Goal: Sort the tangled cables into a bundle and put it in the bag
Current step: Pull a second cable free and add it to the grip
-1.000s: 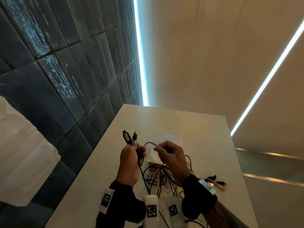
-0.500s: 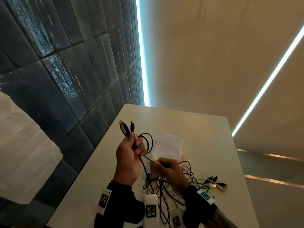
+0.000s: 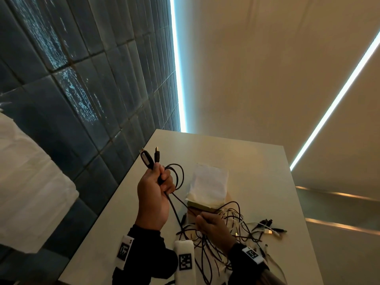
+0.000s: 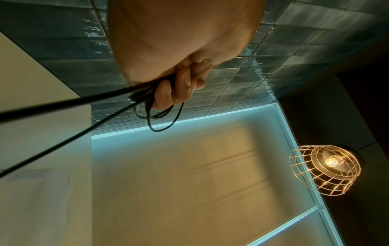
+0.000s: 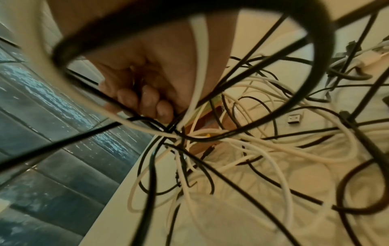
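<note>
Since a second ago the right hand (image 3: 213, 227) has dropped from beside the left hand (image 3: 154, 194) down onto the tangled cables (image 3: 232, 229), and a small black loop now hangs from the left fist. Left of the bag (image 3: 207, 186), the left hand is raised above the table (image 3: 257, 161) with its fingers curled tight round a black cable (image 3: 174, 204); two plug ends (image 3: 151, 158) stick up out of the fist, one thick and black, one slimmer with a metal tip. From the fist the cable runs down and right to the heap. The left wrist view shows the fingers (image 4: 168, 93) wrapped over several black strands, with a short loop hanging below them. In front of the bag, the tangle of thin black and white cables lies spread on the table, its loose plugs trailing out to the right. The right hand sits low on the heap's left part, just before the bag's near edge, fingers (image 5: 147, 99) curled and pinching black strands, as the right wrist view shows. The bag itself is pale and flat, lying on the table beyond the heap.
</note>
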